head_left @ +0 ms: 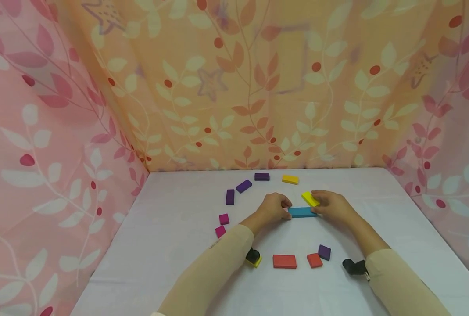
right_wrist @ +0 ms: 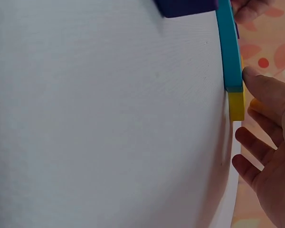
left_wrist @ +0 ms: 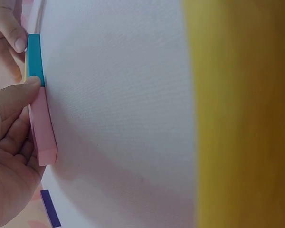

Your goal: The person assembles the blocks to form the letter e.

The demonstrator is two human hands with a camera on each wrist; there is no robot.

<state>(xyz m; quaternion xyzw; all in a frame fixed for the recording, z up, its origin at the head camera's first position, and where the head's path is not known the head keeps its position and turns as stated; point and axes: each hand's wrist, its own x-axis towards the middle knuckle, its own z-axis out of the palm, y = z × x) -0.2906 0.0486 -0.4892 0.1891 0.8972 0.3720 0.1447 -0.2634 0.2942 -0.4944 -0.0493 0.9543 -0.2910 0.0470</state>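
Note:
A long blue block [head_left: 302, 213] lies crosswise on the white table. My left hand [head_left: 271, 208] pinches its left end, thumb on the near side and the other fingers curled. In the left wrist view a long pink block [left_wrist: 43, 126] lines up with the blue one beside my left fingers; the head view hides it. My right hand [head_left: 334, 206] touches the blue block's right end with the thumb, its other fingers loosely spread in the right wrist view. A yellow block [head_left: 310, 199] lies just beyond the blue block, by the right index finger.
Purple blocks [head_left: 244, 186] and another yellow block [head_left: 290, 179] curve along the far side. Two magenta blocks [head_left: 224, 219] sit left. Nearer are red blocks [head_left: 284, 261], a dark purple block [head_left: 324, 252] and a partly hidden yellow block [head_left: 255, 262]. Patterned curtains [head_left: 250, 87] enclose the table.

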